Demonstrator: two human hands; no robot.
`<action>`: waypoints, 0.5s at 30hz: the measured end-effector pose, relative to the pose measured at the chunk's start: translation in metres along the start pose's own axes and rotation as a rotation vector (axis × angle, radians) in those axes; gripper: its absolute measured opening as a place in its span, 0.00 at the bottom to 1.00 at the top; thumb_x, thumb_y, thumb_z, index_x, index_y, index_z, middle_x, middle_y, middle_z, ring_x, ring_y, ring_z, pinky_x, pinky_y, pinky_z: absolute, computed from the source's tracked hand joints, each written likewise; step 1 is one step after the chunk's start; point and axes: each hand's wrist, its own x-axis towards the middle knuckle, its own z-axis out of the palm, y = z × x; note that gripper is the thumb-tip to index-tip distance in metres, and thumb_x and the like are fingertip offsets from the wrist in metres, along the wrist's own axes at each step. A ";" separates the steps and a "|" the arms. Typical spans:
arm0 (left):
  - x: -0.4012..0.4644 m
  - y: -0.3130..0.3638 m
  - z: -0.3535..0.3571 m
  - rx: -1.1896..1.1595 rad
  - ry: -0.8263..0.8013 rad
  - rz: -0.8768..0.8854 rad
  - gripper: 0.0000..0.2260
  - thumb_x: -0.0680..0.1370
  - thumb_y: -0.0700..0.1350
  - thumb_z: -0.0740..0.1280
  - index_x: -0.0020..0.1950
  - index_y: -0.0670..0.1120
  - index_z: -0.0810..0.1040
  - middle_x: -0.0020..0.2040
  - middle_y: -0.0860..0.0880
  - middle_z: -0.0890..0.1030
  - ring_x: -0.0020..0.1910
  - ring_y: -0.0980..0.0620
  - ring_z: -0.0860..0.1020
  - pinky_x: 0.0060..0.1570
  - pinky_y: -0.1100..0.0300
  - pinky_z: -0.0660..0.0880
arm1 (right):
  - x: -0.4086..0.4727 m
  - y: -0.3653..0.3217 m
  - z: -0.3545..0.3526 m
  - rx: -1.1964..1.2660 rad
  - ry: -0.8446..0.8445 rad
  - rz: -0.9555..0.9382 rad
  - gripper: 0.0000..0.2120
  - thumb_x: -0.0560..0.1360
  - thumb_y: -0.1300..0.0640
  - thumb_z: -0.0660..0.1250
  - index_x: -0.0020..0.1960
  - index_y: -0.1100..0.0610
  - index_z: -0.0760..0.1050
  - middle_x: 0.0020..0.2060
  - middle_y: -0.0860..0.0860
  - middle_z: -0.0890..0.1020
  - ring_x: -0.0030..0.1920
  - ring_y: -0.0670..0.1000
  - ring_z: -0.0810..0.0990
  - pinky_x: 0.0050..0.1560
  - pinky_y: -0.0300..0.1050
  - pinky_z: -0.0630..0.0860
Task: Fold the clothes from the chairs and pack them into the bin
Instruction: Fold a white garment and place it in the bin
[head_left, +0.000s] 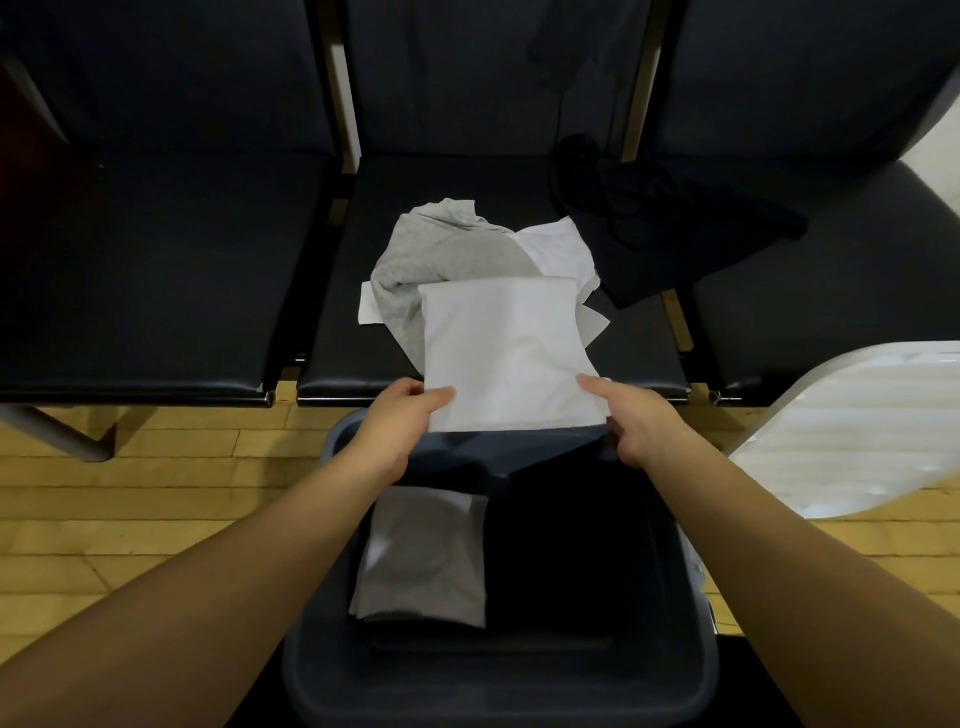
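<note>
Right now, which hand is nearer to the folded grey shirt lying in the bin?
Left. The left hand grips the white folded garment almost directly above the folded grey shirt; the right hand grips its other corner, farther across the bin.

The folded garment (506, 353) is plain white; the crumpled top (441, 260) is heather grey over a white piece (558, 249); a black garment (691, 228) lies on black chair seats (156, 270); the bin (322, 675) is dark grey-blue, holding a pale grey fold (423, 561); the floor (156, 509) is yellow wood planks.
</note>
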 end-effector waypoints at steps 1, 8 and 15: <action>-0.002 0.001 0.000 -0.015 -0.007 0.000 0.11 0.77 0.45 0.72 0.56 0.42 0.77 0.54 0.44 0.83 0.55 0.44 0.82 0.61 0.44 0.77 | -0.001 -0.001 -0.001 -0.038 -0.027 0.028 0.10 0.74 0.54 0.75 0.51 0.58 0.80 0.47 0.53 0.84 0.43 0.53 0.81 0.40 0.46 0.76; -0.025 0.024 0.001 -0.242 -0.063 -0.015 0.04 0.80 0.38 0.67 0.51 0.42 0.73 0.48 0.44 0.82 0.40 0.50 0.81 0.34 0.58 0.77 | -0.025 -0.002 -0.008 -0.107 -0.184 0.027 0.03 0.77 0.56 0.68 0.50 0.54 0.78 0.44 0.51 0.83 0.40 0.51 0.79 0.37 0.42 0.71; -0.067 0.051 -0.007 -0.358 -0.087 0.032 0.08 0.80 0.38 0.67 0.58 0.45 0.73 0.40 0.44 0.82 0.27 0.51 0.79 0.28 0.61 0.72 | -0.061 -0.015 -0.033 0.120 -0.337 -0.068 0.04 0.79 0.58 0.66 0.53 0.55 0.77 0.40 0.50 0.85 0.35 0.47 0.83 0.47 0.43 0.76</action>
